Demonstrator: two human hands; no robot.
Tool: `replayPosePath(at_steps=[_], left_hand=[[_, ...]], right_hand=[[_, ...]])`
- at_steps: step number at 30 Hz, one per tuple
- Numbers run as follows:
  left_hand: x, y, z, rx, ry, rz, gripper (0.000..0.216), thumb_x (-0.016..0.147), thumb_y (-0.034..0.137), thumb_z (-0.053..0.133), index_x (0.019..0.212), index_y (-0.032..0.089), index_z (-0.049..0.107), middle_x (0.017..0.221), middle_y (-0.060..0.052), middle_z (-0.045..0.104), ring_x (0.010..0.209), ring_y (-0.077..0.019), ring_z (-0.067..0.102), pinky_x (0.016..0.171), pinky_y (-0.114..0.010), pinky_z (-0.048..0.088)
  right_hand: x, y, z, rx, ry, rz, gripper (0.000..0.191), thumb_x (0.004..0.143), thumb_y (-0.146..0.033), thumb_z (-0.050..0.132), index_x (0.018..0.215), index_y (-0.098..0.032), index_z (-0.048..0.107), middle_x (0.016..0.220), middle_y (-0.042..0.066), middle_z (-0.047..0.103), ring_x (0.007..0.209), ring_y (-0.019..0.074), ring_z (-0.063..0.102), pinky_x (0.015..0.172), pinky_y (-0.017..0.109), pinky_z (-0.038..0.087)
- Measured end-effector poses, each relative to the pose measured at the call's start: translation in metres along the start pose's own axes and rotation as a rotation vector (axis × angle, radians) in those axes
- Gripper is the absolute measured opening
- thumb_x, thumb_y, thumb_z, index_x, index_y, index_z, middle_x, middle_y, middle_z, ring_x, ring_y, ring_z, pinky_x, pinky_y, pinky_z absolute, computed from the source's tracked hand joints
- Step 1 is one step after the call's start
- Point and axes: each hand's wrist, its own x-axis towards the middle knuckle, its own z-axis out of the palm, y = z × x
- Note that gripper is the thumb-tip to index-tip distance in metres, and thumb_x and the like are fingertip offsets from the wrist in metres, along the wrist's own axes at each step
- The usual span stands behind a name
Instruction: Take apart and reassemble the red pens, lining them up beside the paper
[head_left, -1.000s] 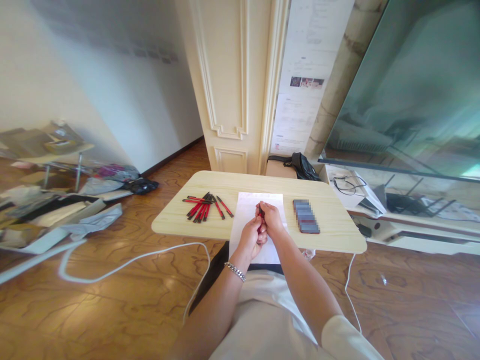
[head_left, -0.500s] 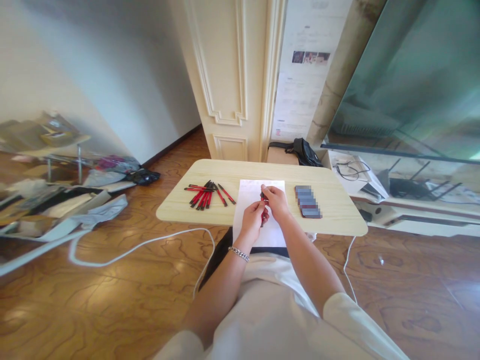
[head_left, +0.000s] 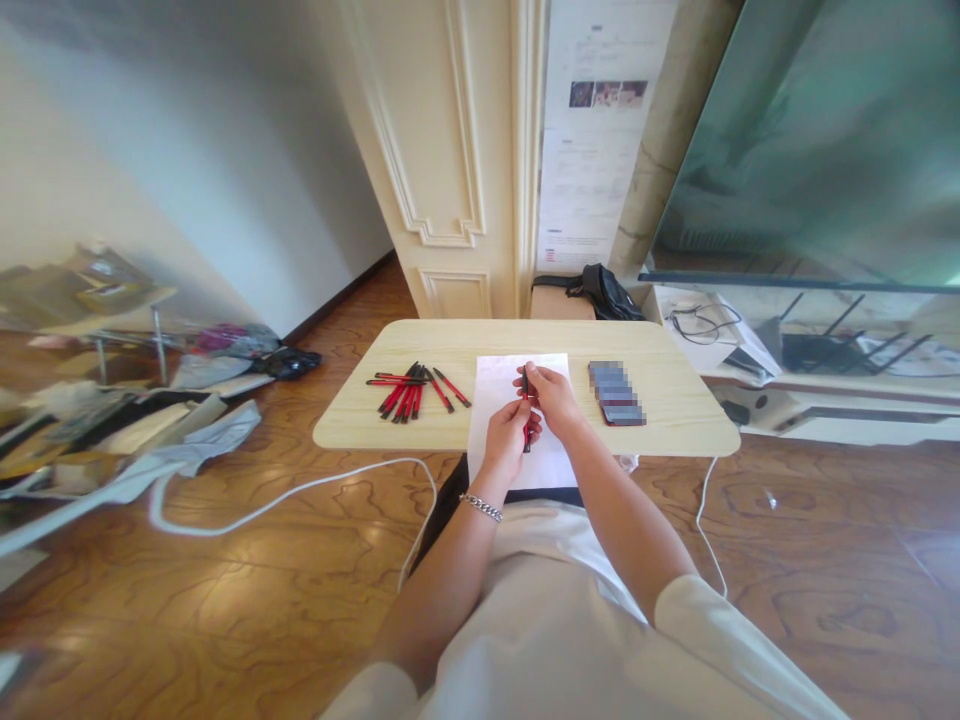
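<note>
A red and black pen (head_left: 526,437) is held upright-looking between both hands above a white sheet of paper (head_left: 491,385). My left hand (head_left: 510,432) is closed around its lower red part. My right hand (head_left: 551,398) pinches the black upper end; the fingers partly hide it. To the left lies a loose pile of several red and black pens (head_left: 409,393), their ends pointing different ways. A phone (head_left: 615,393) with a blurred-out screen rests right of the paper.
The light wooden table (head_left: 352,420) has rounded corners. A white cable (head_left: 300,487) loops across the floor on the left. Boxes and bags (head_left: 150,420) lie farther left. A black bag (head_left: 606,295) sits behind the table, and a large dark screen (head_left: 817,150) stands at right.
My right hand has shifted slightly on the pen's upper end, and more of the black part shows. My left hand keeps its grip. The camera view has moved a little.
</note>
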Motion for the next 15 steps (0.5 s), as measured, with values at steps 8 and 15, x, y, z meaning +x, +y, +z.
replayPosePath(at_steps=[8, 15], left_hand=[[0.0009, -0.0053, -0.0002, -0.054, 0.001, -0.012, 0.033, 0.076, 0.047, 0.066, 0.076, 0.014, 0.06, 0.065, -0.003, 0.057, 0.052, -0.0088, 0.051, 0.046, -0.02, 0.036], [-0.0003, -0.0054, -0.0022, -0.051, 0.025, -0.022, 0.033, 0.075, 0.046, 0.067, 0.077, 0.013, 0.061, 0.064, -0.003, 0.057, 0.051, -0.0092, 0.051, 0.046, -0.021, 0.038]], right_hand=[[0.0002, 0.0034, -0.0012, 0.003, -0.021, 0.003, 0.04, 0.07, -0.055, 0.068, 0.071, -0.015, 0.063, 0.068, 0.004, 0.064, 0.055, 0.0115, 0.053, 0.048, 0.023, 0.039], [0.0045, 0.0041, -0.005, 0.04, -0.094, 0.108, 0.038, 0.078, -0.052, 0.06, 0.087, -0.015, 0.067, 0.079, 0.008, 0.068, 0.061, 0.0125, 0.059, 0.05, 0.022, 0.042]])
